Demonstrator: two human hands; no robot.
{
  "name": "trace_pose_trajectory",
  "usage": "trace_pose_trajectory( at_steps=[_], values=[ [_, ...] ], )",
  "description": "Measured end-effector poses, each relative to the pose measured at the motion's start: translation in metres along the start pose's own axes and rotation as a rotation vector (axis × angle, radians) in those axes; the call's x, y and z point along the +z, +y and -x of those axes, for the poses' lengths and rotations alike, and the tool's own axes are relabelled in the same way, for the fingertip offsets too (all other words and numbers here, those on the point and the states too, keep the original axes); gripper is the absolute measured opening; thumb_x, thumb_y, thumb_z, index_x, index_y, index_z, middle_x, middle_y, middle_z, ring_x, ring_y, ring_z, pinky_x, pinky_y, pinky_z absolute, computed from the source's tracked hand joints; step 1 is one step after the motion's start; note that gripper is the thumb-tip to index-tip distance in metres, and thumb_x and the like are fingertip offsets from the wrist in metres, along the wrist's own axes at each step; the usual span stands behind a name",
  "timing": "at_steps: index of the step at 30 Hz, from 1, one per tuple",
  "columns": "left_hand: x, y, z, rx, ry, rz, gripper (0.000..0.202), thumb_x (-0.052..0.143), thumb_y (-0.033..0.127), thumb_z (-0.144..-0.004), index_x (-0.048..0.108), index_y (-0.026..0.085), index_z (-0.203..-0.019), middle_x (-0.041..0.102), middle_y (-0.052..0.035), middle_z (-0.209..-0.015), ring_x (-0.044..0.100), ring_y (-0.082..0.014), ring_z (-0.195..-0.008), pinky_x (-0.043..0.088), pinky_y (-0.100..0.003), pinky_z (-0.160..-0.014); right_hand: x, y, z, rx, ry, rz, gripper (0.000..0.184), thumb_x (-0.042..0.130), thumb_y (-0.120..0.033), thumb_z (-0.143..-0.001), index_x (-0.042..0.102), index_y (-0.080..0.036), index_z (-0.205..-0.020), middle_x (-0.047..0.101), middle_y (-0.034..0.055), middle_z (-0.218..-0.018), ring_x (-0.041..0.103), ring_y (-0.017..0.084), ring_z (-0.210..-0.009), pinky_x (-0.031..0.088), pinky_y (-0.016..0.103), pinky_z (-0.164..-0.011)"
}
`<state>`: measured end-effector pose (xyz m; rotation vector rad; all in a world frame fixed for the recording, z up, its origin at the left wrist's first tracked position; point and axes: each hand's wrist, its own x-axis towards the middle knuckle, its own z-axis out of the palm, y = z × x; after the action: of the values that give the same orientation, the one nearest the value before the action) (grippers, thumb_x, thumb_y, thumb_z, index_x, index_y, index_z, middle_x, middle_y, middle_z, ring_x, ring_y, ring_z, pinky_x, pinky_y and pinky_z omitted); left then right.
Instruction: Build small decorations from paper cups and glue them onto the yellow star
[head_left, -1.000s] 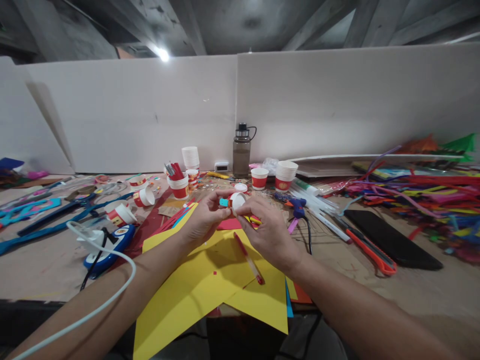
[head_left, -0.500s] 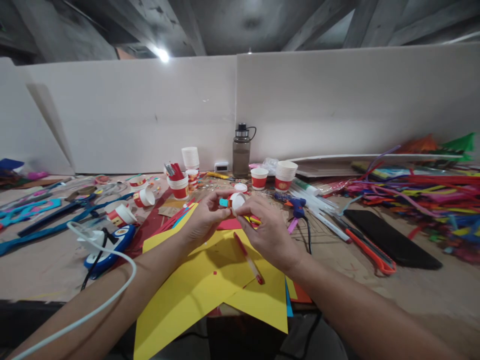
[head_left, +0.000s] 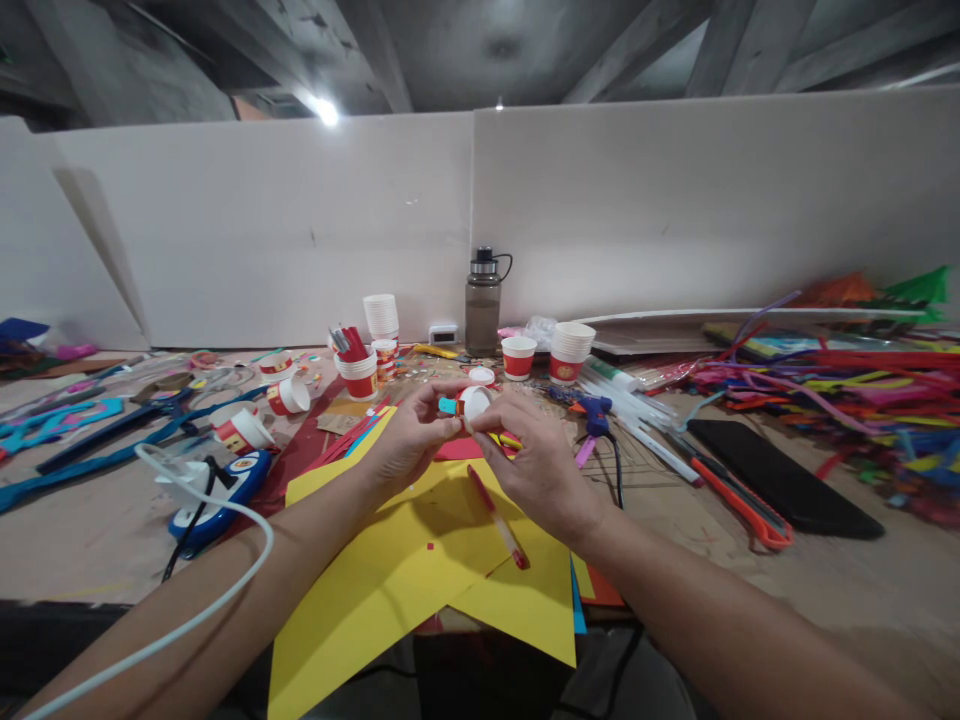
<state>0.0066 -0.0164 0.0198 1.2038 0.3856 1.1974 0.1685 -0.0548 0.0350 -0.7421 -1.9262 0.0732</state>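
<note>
Both hands meet over the middle of the table around a small white paper cup [head_left: 472,402] with a blue strip stuck on its side. My left hand [head_left: 409,438] pinches the cup from the left. My right hand [head_left: 536,465] closes on it from the right, fingers curled. Under them lies a sheet of yellow paper [head_left: 420,570] with a red pen [head_left: 498,517] on top. Red paper shows beneath the cup.
A dark water bottle [head_left: 483,302] and red-and-white cup stacks [head_left: 568,354] stand at the back. A blue glue gun [head_left: 596,412], an orange cutter [head_left: 742,503] and a black phone [head_left: 784,478] lie to the right, beside a heap of coloured pipe cleaners [head_left: 847,390]. A white cable [head_left: 217,560] crosses my left arm.
</note>
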Motion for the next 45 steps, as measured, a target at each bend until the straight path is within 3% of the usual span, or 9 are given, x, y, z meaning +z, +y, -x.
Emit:
trace_pose_trajectory(
  at_steps=[45],
  values=[
    [0.0013,0.0013,0.001,0.001,0.005,-0.002,0.041,0.077,0.017,-0.065,0.066,0.02,-0.105,0.07,-0.0045,-0.099,0.065,-0.015,-0.087,0.052,-0.029,-0.08,-0.0015,-0.002,-0.0003,0.01,-0.015,0.006,0.011,0.054,-0.012,-0.086,0.059,-0.02,-0.08,0.059,0.005,-0.079,0.055,0.019,-0.081,0.045,0.032,-0.072]
  ],
)
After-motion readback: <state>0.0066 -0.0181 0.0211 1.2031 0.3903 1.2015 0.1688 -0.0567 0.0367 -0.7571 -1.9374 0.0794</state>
